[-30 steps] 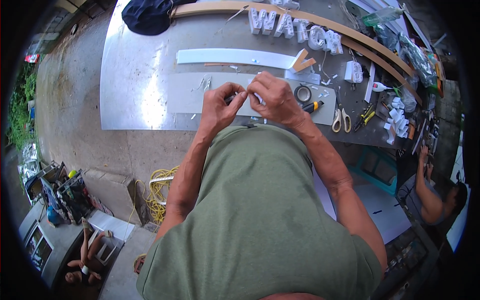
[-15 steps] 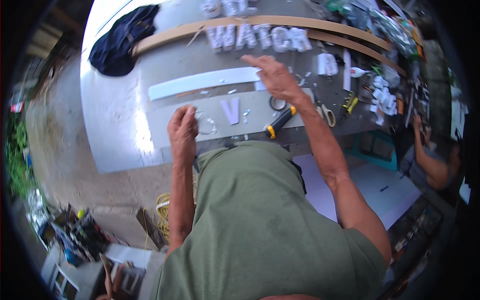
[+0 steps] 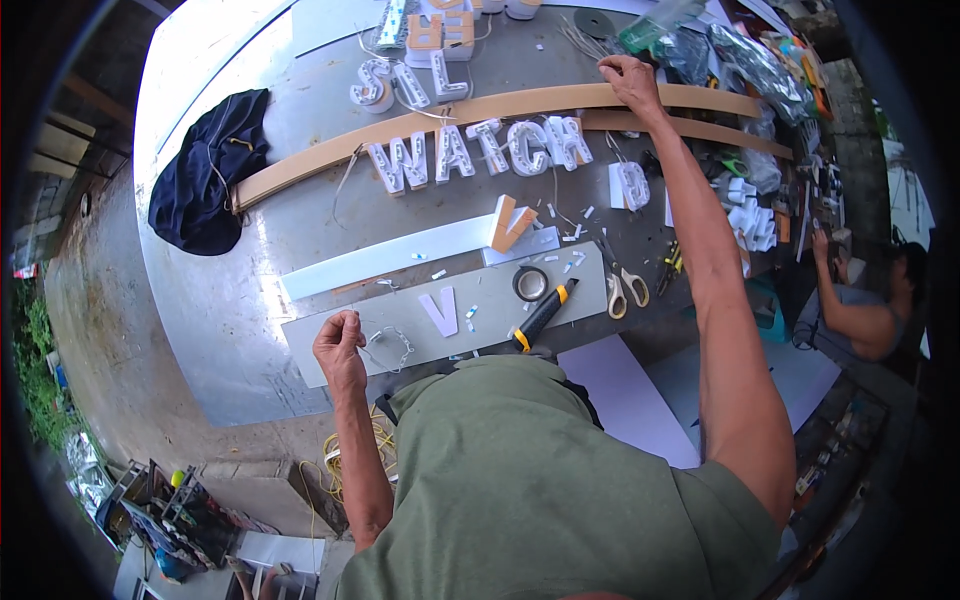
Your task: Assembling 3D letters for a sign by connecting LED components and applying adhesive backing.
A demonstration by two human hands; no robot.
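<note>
My left hand (image 3: 342, 345), its fingers pinched together, holds the end of a thin string of small clear pieces on wire (image 3: 402, 345), which curls over the grey board (image 3: 590, 290). Beside it on the board lies a flat lilac V-shaped piece (image 3: 438, 312). My right hand (image 3: 632, 80) is stretched far across the table, its fingertips closed at the ends of a bundle of thin grey wires (image 3: 592, 42). Also on the board are a roll of black tape (image 3: 530, 283) and a yellow-and-black utility knife (image 3: 543, 316); scissors (image 3: 628, 292) lie next to it.
White raised letters (image 3: 480, 155) stand beside long brown strips (image 3: 520, 102). A V-shaped tan piece (image 3: 510, 225) rests by a long white strip (image 3: 390, 255). Dark cloth (image 3: 215, 170) lies at left. Another person (image 3: 850, 310) is at far right; plastic bags (image 3: 745, 55) crowd the back right.
My right hand has moved from above the white strip to the wires at the back. My left hand still holds the wire string. The view has shifted, showing more of the table's far side.
</note>
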